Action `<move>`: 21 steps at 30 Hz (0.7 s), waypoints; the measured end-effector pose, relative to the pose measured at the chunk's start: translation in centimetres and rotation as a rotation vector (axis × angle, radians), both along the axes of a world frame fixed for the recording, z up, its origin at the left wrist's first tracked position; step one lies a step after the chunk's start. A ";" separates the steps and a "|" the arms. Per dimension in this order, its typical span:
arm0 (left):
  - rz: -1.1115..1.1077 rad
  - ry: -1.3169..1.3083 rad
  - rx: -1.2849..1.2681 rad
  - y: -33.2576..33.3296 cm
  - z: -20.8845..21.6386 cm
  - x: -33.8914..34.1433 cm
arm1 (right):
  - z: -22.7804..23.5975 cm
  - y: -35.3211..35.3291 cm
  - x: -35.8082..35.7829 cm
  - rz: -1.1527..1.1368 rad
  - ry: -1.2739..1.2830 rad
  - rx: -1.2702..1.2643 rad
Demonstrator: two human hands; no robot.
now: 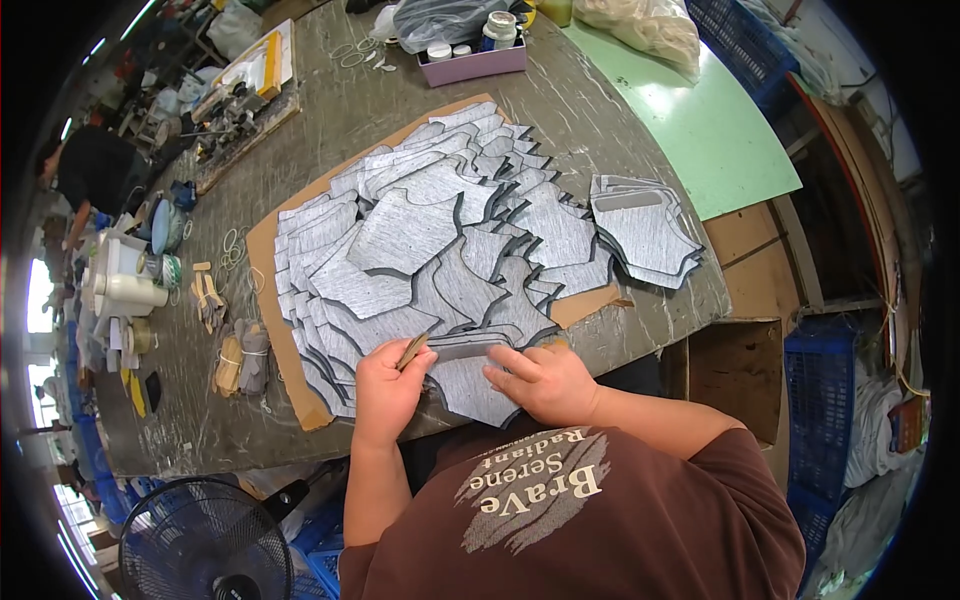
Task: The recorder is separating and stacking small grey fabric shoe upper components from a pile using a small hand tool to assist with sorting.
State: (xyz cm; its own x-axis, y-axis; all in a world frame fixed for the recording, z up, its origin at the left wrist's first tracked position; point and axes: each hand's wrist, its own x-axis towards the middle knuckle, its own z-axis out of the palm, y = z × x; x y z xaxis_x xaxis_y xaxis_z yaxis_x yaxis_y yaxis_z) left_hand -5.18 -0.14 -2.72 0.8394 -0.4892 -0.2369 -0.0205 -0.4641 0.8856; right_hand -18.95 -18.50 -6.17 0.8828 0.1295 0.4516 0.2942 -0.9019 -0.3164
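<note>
Pinched in the fingers of my left hand (388, 390) is a small bundle of thin brown strips (412, 349). My right hand (545, 385) lies with its fingers apart on the near edge of a cut grey piece (470, 388). That piece looks like fabric with a dark backing. Along its upper edge runs a smooth darker grey strip (462, 352), near my right fingertips. Beyond both hands spreads a large overlapping heap of similar grey cut pieces (410, 230), resting on a brown cardboard sheet (264, 262).
A smaller stack of grey pieces (645, 235) sits at the table's right edge. Bundled strips (240, 360) lie on the left. Farther back are a pink box of bottles (475, 68) and a green board (690, 120). A black fan (205, 545) stands lower left; another person (105, 170) is far left.
</note>
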 end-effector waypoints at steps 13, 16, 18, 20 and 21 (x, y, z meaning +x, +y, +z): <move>-0.044 -0.461 0.090 -0.9 0.2 -0.9 | -0.4 -0.1 -0.1 0.023 0.038 0.023; -0.048 -0.503 0.017 -0.5 0.3 -1.4 | 0.3 -0.3 0.1 0.005 0.054 0.148; -0.006 -0.267 -0.185 0.2 0.1 -1.9 | 0.2 -0.2 0.2 -0.119 0.102 0.253; 0.043 -0.109 -0.231 1.2 -0.7 -2.3 | 0.3 -0.1 0.5 -0.115 0.095 0.254; 0.090 -0.025 -0.285 1.2 -0.8 -2.6 | 0.4 0.0 0.7 -0.122 0.106 0.287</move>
